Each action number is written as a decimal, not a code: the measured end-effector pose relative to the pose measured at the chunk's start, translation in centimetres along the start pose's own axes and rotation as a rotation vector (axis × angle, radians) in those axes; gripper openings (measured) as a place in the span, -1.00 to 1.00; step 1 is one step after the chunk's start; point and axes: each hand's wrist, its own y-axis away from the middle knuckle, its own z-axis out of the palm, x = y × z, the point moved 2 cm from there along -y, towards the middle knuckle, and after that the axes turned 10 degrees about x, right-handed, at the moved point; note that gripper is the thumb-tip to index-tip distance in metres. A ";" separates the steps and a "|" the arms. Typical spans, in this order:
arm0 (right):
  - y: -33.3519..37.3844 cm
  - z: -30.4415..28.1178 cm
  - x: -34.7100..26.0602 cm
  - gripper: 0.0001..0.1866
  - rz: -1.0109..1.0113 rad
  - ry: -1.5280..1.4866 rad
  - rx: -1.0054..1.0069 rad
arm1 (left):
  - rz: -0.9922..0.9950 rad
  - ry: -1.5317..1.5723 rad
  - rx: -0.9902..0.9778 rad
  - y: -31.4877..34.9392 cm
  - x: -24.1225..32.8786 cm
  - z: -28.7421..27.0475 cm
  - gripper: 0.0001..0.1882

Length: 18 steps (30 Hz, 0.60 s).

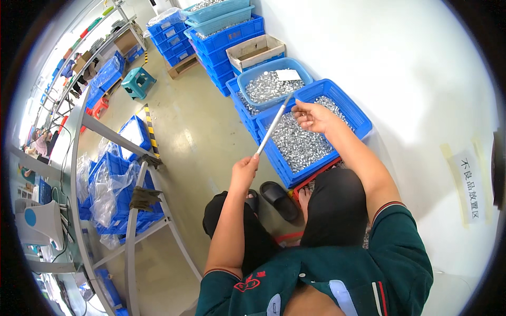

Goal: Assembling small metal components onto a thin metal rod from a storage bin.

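Note:
My left hand (245, 171) is closed round the lower end of a thin silvery-white rod (271, 129). The rod slants up and away, and its darker tip reaches the near rim of a light-blue basket. My right hand (312, 117) hovers over a blue plastic crate (361, 118) beside the rod's upper part. Its fingers are pinched together near the tip, and whatever they hold is too small to make out. Small silver metal parts (300, 145) fill much of the crate. More such parts (269, 87) lie in the light-blue basket (246, 79), with a white card (288, 75) on top.
Stacked blue crates (213, 55) and a white-rimmed box (256, 51) stand along the white wall (379, 47). A metal-framed bench (132, 231) is at my left, with plastic-covered crates (113, 195) beyond it. A teal stool (138, 82) stands farther off. A black slipper (279, 201) lies by my feet.

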 end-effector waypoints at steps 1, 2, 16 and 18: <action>-0.7 -0.7 0.4 -0.77 0.069 -0.161 0.079 | -0.080 0.038 0.000 0.0 -0.2 -0.2 -0.62; -1.2 -1.6 0.2 -0.82 0.083 -0.235 0.027 | -0.078 0.040 -0.004 -0.1 0.0 -0.1 -0.62; -2.4 -3.8 0.1 -0.67 -0.095 -0.323 0.063 | -0.174 0.162 -0.076 -0.4 -0.2 -0.3 -0.64; -2.4 -3.5 0.0 -0.75 -0.145 -0.251 0.061 | -0.171 0.151 -0.063 -0.5 -0.2 -0.3 -0.64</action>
